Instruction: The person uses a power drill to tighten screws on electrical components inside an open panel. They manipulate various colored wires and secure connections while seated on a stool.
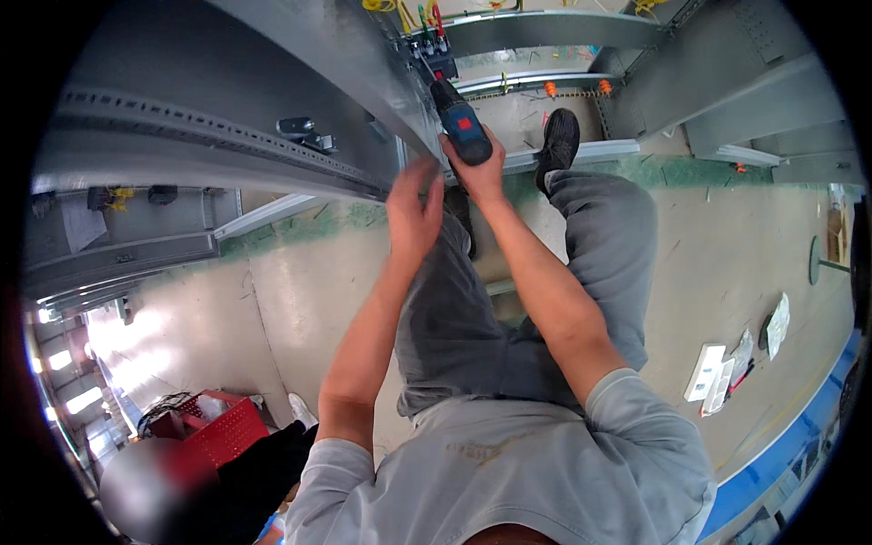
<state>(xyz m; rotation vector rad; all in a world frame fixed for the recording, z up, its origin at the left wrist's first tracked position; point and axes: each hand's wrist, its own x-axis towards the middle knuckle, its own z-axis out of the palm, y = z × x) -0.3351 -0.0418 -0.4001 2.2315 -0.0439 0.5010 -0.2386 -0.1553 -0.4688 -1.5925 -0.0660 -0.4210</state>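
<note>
The drill [460, 127] tip is hidden behind the cabinet edge [400, 118] above the right hand [479, 168]; left hand [411, 213] motion-blurred.

Both forearms raised, right hand [480, 168] in a closed grip, left hand [413, 211] open — fingers spread.

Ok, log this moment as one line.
right hand: grips blue cordless drill | left hand: open, beside it | drill at grey cabinet edge

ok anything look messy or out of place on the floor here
Yes, mildly. Loose papers and flat white boxes lie scattered on the floor near the blue strip, and small debris lies by the cabinet base. The right hand holds a blue cordless drill; the left hand is open beside it.
</note>
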